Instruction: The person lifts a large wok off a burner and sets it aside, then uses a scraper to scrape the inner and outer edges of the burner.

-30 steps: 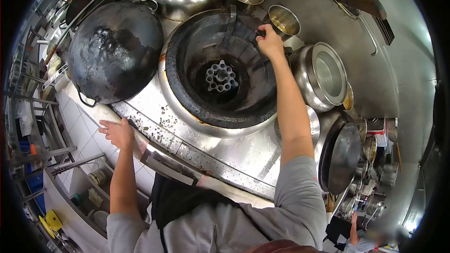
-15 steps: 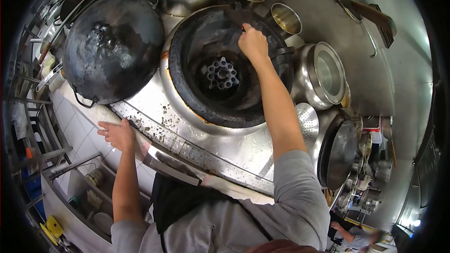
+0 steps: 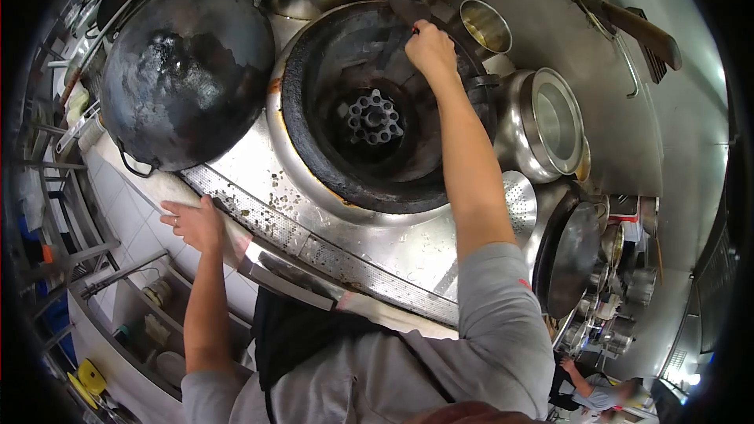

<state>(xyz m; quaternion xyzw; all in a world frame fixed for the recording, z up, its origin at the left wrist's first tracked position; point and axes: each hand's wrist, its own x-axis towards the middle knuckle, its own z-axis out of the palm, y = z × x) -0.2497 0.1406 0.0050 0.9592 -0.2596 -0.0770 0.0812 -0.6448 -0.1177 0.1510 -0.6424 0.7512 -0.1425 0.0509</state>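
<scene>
1. The fingers (image 3: pixel 420 31) of the right hand (image 3: pixel 430 49) are curled tightly together, pinching a small red-tipped object (image 3: pixel 414 29). What it is cannot be told.
2. That object sits at the far inner wall of the round, soot-black burner well (image 3: pixel 297 137). The right arm stretches straight across the opening, probably because the spot can only be reached from above.
3. The left hand (image 3: pixel 192 224) lies palm down, fingers (image 3: pixel 174 210) spread flat, on the near left edge of the stainless-steel range top (image 3: pixel 393 247). It seems to prop the body as it leans in.
4. Just beside this hand runs the perforated steel drain strip (image 3: pixel 263 221), which follows the near edge.
5. Deep in the well's centre stands the dark cast-iron burner head (image 3: pixel 375 122), a ring of stubby nozzles, unlit.
6. The large blackened round wok (image 3: pixel 184 71) rests tilted to the left of the well, apparently set aside so the opening stays clear.
7. Two small shiny steel pots (image 3: pixel 484 23) stand at the far rim. A lidded steel pot (image 3: pixel 554 122) and a perforated steel strainer (image 3: pixel 520 200) sit to the right.
</scene>
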